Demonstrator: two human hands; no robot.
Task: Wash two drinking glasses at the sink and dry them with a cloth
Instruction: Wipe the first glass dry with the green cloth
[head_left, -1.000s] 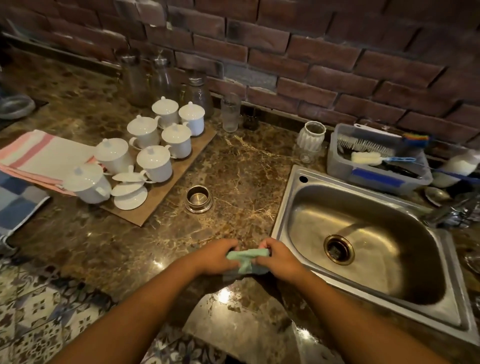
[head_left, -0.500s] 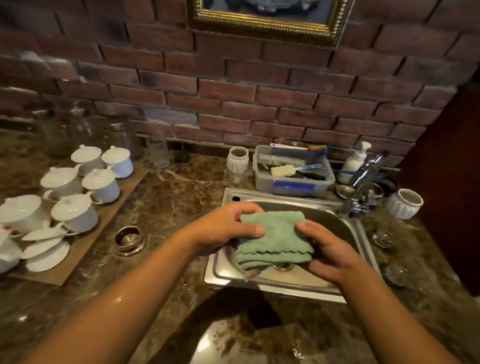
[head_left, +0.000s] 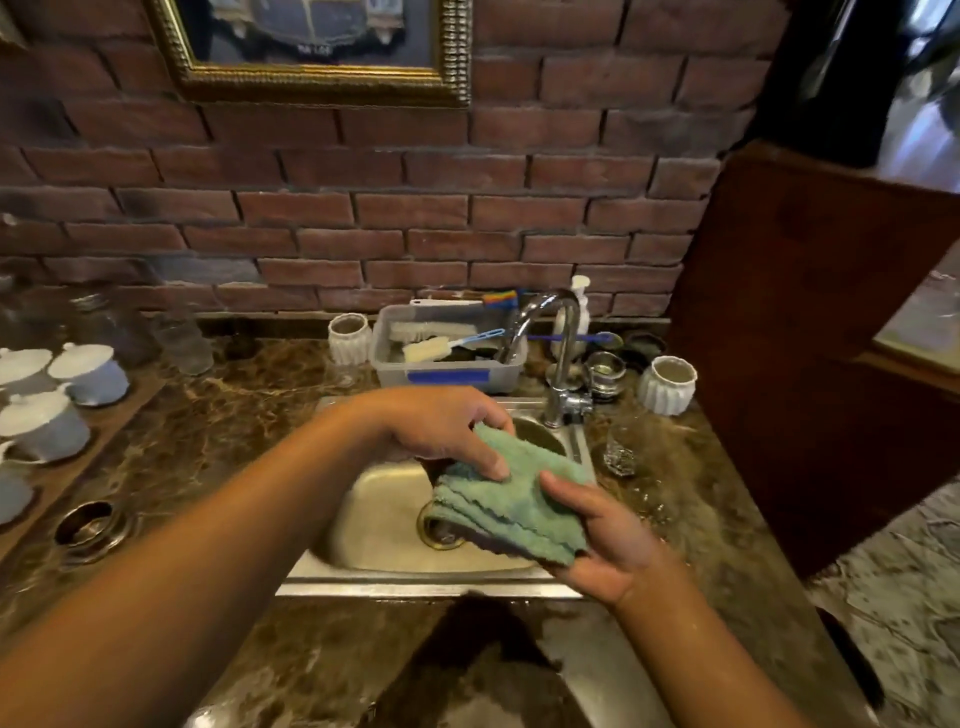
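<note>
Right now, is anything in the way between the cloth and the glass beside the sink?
Nothing visible. The left hand and right hand hold the green cloth over the sink; only bare counter lies between it and the glass.

Two bare forearms and two bare hands of one person, seen from above by the wearer's own camera. The left forearm (head_left: 208, 571) is uncovered from the wrist down to the frame's edge, with a faint wet sheen, and ends in a bare left hand (head_left: 441, 431). The right forearm (head_left: 701, 649) is uncovered too, glistening with small drops, and the right hand (head_left: 602, 540) is bare and slightly blurred.
</note>
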